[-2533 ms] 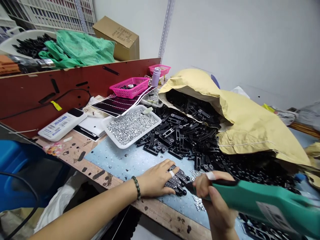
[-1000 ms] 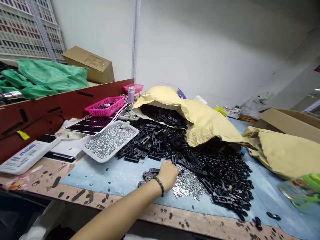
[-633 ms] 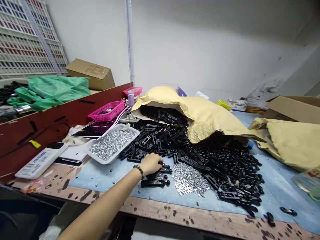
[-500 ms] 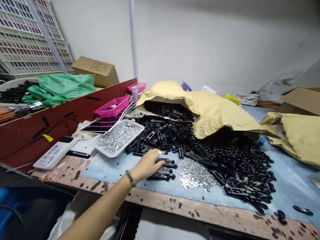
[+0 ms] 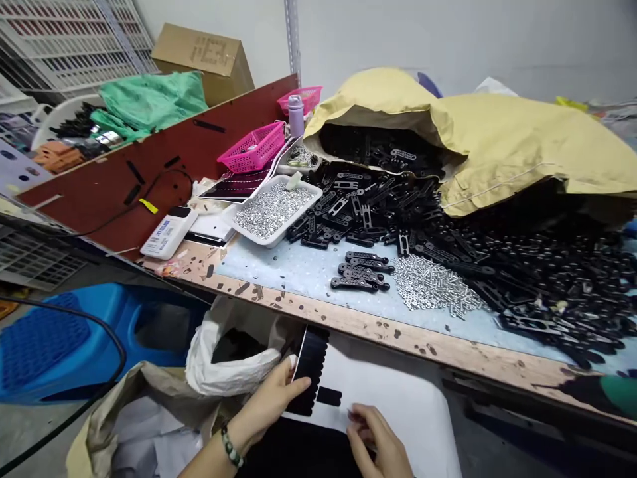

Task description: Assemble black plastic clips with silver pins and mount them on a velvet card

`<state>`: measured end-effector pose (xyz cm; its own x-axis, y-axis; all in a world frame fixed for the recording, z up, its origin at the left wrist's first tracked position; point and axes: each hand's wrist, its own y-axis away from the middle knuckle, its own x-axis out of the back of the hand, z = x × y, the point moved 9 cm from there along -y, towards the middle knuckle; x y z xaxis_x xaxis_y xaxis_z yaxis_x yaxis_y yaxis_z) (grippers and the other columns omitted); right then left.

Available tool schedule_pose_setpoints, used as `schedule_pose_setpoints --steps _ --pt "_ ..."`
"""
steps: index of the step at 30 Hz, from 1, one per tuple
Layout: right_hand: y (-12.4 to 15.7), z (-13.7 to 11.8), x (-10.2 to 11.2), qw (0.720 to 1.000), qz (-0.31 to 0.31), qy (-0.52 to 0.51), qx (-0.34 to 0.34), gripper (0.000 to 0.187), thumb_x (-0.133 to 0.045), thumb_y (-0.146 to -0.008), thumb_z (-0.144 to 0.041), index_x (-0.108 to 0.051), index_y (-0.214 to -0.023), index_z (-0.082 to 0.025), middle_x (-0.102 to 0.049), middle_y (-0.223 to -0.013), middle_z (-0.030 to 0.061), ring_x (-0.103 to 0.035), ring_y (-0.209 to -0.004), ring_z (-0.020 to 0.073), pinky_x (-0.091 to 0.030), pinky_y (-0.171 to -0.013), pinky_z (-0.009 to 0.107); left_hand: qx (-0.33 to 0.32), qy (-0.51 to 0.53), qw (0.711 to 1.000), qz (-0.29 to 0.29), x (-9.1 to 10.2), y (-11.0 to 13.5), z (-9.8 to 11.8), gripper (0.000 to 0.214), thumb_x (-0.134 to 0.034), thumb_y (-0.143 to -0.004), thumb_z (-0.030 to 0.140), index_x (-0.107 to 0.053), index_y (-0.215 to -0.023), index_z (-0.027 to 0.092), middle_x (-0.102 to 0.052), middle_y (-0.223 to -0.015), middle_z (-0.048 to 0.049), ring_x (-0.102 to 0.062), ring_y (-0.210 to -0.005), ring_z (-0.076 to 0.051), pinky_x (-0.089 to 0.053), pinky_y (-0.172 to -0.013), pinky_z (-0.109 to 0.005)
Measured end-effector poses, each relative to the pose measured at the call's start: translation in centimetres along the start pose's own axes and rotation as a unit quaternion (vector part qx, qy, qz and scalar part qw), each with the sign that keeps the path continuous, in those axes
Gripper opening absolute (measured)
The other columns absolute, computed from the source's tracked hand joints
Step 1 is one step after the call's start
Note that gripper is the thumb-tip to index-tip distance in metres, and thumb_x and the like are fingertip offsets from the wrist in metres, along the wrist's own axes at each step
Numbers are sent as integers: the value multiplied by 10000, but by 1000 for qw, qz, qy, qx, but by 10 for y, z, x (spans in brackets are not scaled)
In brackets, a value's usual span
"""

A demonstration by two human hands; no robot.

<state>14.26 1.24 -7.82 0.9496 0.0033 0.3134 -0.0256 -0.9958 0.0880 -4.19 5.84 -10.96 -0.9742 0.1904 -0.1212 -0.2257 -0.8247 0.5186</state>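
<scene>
My left hand point(image 5: 271, 395) grips the left side of a black strip sheet point(image 5: 312, 365) with a scalloped right edge, its thumb lying on top. A small black round-ended piece point(image 5: 329, 396) lies on the white surface point(image 5: 393, 378) just right of that sheet. Close by, my right hand point(image 5: 375, 438) has bent fingers, with thumb and forefinger apart and no object visible between them. Above, on the bench, several black jointed parts point(image 5: 361, 271) lie in a row beside a pile of silver screws point(image 5: 435, 285).
A heap of black parts point(image 5: 557, 285) spills from yellow paper sacks point(image 5: 537, 139). A white tray point(image 5: 311, 211) of small metal pieces stands near a pink basket point(image 5: 256, 149). Left of my lap are a white bag point(image 5: 209, 375) and blue stool point(image 5: 50, 338). The bench edge point(image 5: 318, 310) runs above my hands.
My left hand has left the row of black jointed parts and come down below the bench edge onto the black sheet. My right hand has come into view; the camera has tilted down.
</scene>
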Motion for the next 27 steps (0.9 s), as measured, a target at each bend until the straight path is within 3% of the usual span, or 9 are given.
schedule_pose_setpoints --steps 4,7,9,12,14,17,21,24,27 --pt "-4 15 -16 995 -14 -14 -95 451 -625 -753 -408 -584 -1127 -159 -658 -975 96 -640 -828 216 -537 -701 283 19 193 978 -79 -51 15 8 376 -641 -833 343 -585 -1172 192 -643 -1173 -89 -579 -1100 -256 -392 -995 -392" --pt "-10 14 -15 990 -33 -61 -123 415 -572 -818 -436 -595 -1130 -164 -662 -1050 99 -628 -946 233 -505 -838 313 37 256 960 -106 -78 17 0 381 -643 -835 333 -591 -1184 188 -640 -1187 -103 -570 -1125 -268 -389 -1001 -395" --pt "-14 18 -10 983 -54 -98 -146 407 -478 -883 -496 -638 -1055 -163 -681 -983 88 -636 -911 234 -504 -829 322 33 257 961 -99 -80 15 -6 398 -633 -840 340 -569 -1203 189 -637 -1190 -106 -570 -1127 -266 -396 -998 -394" --pt "-20 23 15 982 -31 -91 -162 480 -402 -914 -544 -663 -984 -147 -679 -815 73 -641 -723 217 -527 -679 313 14 173 984 -44 -49 13 -9 421 -601 -850 387 -512 -1212 191 -626 -1188 -109 -574 -1116 -267 -429 -967 -407" --pt "-27 11 37 993 10 -34 -109 438 -400 -931 -508 -659 -974 -157 -665 -807 71 -630 -672 199 -525 -641 301 -18 41 998 50 -10 18 0 441 -603 -833 434 -483 -1189 204 -603 -1198 -107 -561 -1124 -272 -444 -946 -411" --pt "-38 -37 48 993 51 82 63 294 -477 -923 -417 -626 -1026 -186 -637 -818 62 -613 -664 184 -517 -596 282 -82 -182 963 180 25 35 38 376 -573 -834 481 -520 -1104 225 -569 -1204 -99 -544 -1100 -272 -443 -929 -410" --pt "-42 -94 24 940 67 209 261 386 -616 -838 -383 -515 -1154 -187 -599 -810 62 -592 -687 212 -527 -581 325 -94 -156 983 -26 -34 30 69 324 -432 -916 457 -641 -925 209 -582 -1210 -82 -590 -1001 -227 -473 -899 -354" --pt "-52 -97 10 931 32 265 249 574 -637 -804 -418 -429 -1283 -180 -591 -968 119 -612 -825 272 -552 -632 389 -132 -124 984 4 -48 18 94 233 -547 -871 385 -667 -828 190 -574 -1243 -84 -573 -1066 -242 -460 -925 -330" --pt "-65 -89 16 956 -21 231 179 590 -590 -839 -396 -359 -1357 -230 -565 -1034 105 -618 -814 236 -557 -635 350 -155 -150 976 43 -44 9 107 237 -505 -905 350 -671 -840 195 -552 -1274 -91 -572 -1077 -241 -482 -887 -320"
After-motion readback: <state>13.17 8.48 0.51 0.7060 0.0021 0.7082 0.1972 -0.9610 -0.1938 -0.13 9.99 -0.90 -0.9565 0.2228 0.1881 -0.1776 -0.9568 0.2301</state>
